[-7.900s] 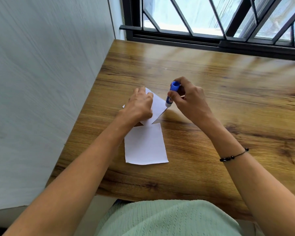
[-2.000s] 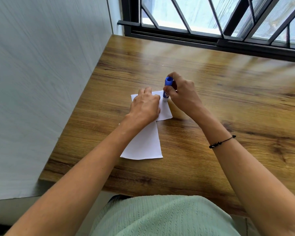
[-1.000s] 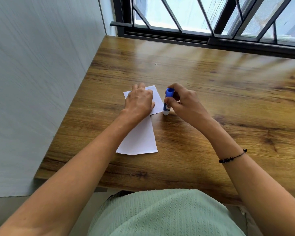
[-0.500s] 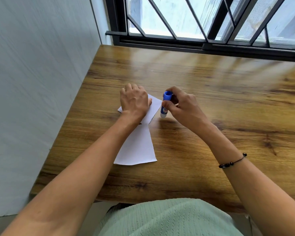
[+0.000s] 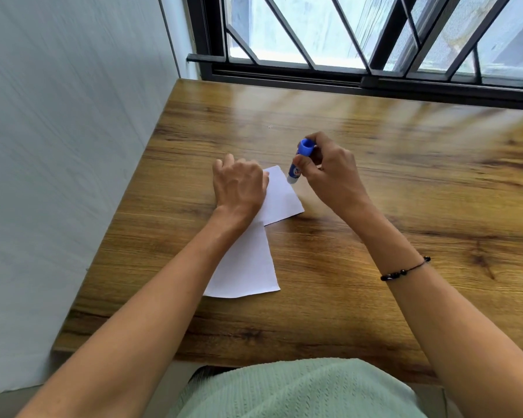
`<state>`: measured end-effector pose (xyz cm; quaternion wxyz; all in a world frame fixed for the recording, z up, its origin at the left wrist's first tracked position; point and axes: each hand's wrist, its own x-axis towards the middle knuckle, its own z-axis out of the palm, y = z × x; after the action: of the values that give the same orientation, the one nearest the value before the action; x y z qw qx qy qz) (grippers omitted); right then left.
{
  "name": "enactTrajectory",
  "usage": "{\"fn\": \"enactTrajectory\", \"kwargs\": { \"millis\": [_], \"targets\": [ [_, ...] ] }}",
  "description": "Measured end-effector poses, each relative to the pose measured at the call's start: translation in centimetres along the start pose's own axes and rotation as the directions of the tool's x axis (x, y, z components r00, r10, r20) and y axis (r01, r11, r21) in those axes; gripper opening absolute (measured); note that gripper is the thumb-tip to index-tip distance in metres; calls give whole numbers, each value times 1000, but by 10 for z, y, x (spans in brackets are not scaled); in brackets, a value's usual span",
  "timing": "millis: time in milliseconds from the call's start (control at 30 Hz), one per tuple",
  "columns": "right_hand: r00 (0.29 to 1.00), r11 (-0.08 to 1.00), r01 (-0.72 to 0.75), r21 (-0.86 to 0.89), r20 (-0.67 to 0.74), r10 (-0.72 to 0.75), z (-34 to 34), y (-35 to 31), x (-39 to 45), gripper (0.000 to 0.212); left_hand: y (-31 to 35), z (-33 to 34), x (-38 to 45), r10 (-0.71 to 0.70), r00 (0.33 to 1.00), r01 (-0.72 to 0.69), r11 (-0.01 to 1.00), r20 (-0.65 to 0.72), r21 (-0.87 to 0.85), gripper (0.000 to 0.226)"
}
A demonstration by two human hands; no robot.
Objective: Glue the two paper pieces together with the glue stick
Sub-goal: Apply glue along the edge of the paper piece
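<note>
Grey wall [image 5: 58,161] runs along bench [image 5: 405,191] on the left; barred window [image 5: 360,34] at far edge. L hand [image 5: 239,185] lies palm-down, fingers together, pressing upper paper piece [image 5: 281,197], whose near edge overlaps lower paper piece [image 5: 248,267]; L forearm hides part of both. Just right, R hand [image 5: 329,173] pinches blue glue stick [image 5: 299,161], held near upright, its tip at upper piece's far-right corner. Beaded bracelet [image 5: 405,270] on R wrist. No containers.

Glossy wood-grain table [image 5: 405,182] (window glare), matt white paper pieces [image 5: 248,267].
</note>
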<state>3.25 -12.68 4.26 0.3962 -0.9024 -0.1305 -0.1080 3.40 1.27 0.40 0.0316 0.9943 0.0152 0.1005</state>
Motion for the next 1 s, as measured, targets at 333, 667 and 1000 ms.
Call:
{"fn": "enactTrajectory", "kwargs": {
  "millis": [333,667,1000],
  "targets": [
    [999,999,-10,-33,43,12,23,3,39,24,7,-1,-11,149,973,-121,980,176,-161,39],
    [993,998,-1,-60,119,8,34,7,44,25,4,-4,-9,158,967,-122,976,200,-180,43],
    [983,994,20,-112,186,1,22,8,30,26,2,-6,-8,169,960,-131,976,225,-172,38]
  ]
}}
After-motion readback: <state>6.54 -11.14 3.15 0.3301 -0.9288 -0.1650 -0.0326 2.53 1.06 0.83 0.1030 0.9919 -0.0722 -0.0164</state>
